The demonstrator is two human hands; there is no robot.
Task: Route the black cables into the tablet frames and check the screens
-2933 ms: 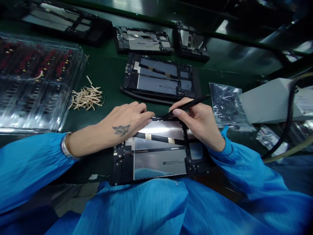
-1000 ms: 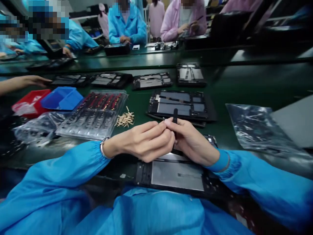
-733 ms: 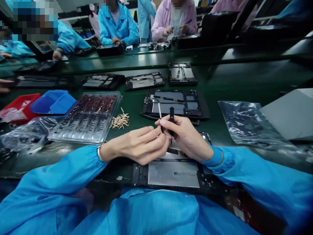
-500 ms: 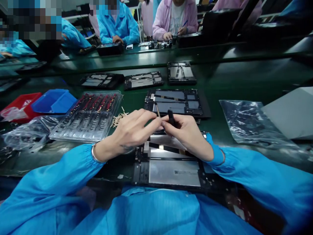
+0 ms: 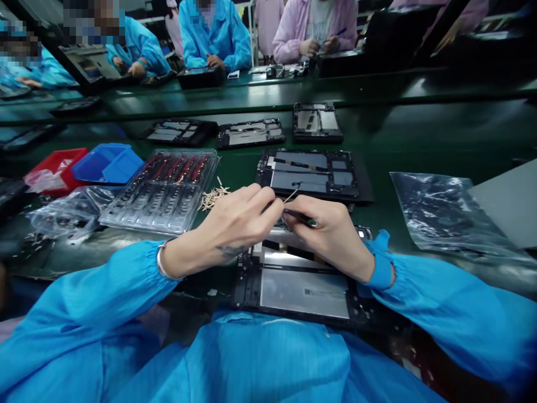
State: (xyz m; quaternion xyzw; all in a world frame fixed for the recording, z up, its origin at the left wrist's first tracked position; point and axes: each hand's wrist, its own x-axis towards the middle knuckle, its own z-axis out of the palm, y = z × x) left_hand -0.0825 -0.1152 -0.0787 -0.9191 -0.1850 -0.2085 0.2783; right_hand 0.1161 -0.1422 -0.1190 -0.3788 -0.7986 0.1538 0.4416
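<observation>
My left hand (image 5: 247,217) is closed in a pinch, and its fingertips meet those of my right hand (image 5: 329,228). The right fingers are closed on a small black part (image 5: 306,218), mostly covered by the hand. A thin pale strip (image 5: 291,195) sticks up between the fingertips; which hand grips it I cannot tell. Below both hands lies an opened tablet (image 5: 304,294) with a silvery inner panel, partly hidden by them. Just beyond them, a second opened tablet (image 5: 308,174) shows grey panels and a dark ribbon cable.
On the left are a clear tray of small parts (image 5: 161,193), a pile of pale strips (image 5: 213,197), a blue bin (image 5: 107,163), a red bin (image 5: 59,170) and a plastic bag (image 5: 71,212). Another bag (image 5: 444,212) lies right. Several opened tablets (image 5: 251,133) stand farther back; co-workers sit opposite.
The pale strip has swung from leaning left to leaning right. The black part has gone from upright to nearly flat in my right fingers. The whole view has shifted slightly.
</observation>
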